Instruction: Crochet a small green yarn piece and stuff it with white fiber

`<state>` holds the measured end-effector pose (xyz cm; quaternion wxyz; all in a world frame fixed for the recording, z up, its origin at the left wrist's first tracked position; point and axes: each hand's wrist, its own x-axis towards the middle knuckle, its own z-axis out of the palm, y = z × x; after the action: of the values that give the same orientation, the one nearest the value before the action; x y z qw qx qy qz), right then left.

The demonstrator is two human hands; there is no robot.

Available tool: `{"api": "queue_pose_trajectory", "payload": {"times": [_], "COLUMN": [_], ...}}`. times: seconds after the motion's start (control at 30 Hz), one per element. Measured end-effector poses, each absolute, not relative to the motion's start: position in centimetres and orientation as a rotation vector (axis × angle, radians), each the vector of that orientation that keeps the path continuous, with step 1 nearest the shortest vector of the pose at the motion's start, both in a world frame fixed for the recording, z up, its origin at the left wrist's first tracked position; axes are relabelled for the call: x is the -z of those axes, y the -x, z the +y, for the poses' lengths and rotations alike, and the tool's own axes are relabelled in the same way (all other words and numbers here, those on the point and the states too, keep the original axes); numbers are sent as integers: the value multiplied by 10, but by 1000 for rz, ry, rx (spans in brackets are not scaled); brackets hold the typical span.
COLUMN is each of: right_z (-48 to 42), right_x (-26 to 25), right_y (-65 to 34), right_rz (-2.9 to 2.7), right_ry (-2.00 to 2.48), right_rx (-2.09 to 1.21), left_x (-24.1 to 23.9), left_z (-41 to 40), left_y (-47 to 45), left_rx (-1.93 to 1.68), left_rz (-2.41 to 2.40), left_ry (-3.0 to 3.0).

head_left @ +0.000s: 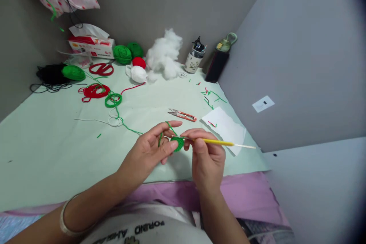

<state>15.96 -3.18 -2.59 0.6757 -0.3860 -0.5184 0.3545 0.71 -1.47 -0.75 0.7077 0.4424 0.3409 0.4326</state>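
Between the thumb and fingers of my left hand [151,146] is a small green crochet piece [178,144]. Green yarn [131,129] passes over my raised left index finger and trails left across the table to a green yarn coil [113,100]. My right hand [207,156] is closed around a crochet hook [219,142] with a yellow handle and metal ends. The hook's left tip meets the top edge of the green piece; whether a loop is on it is too small to tell. Just beyond my hands lie orange-handled thread snips [183,115].
Red-handled scissors [101,69], red yarn [95,91] and a white yarn ball [137,73] lie at the back left. White stuffing [166,55], a pen cup [195,59] and a dark bottle [219,61] stand along the back. Torn white paper [228,131] is at right.
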Motion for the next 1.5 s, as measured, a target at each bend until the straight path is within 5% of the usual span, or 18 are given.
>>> {"api": "queue_pose_trajectory", "payload": {"times": [0.3, 0.7, 1.0, 1.5], "right_z": [-29, -44, -32, -30], "right_x": [21, 31, 21, 22], "right_y": [-164, -165, -163, -167], "right_rz": [-1115, -1832, -1186, -1140], "right_ry": [829, 983, 838, 814], "right_rx": [-913, -13, -805, -935], "left_x": [6, 7, 3, 9], "left_z": [-13, -15, -7, -11], "left_y": [-2, -7, -1, 0], "left_rx": [-1009, -1012, -904, -940], "left_rz": [855, 845, 696, 738], "left_ry": [-1037, -928, -694, -861]}}
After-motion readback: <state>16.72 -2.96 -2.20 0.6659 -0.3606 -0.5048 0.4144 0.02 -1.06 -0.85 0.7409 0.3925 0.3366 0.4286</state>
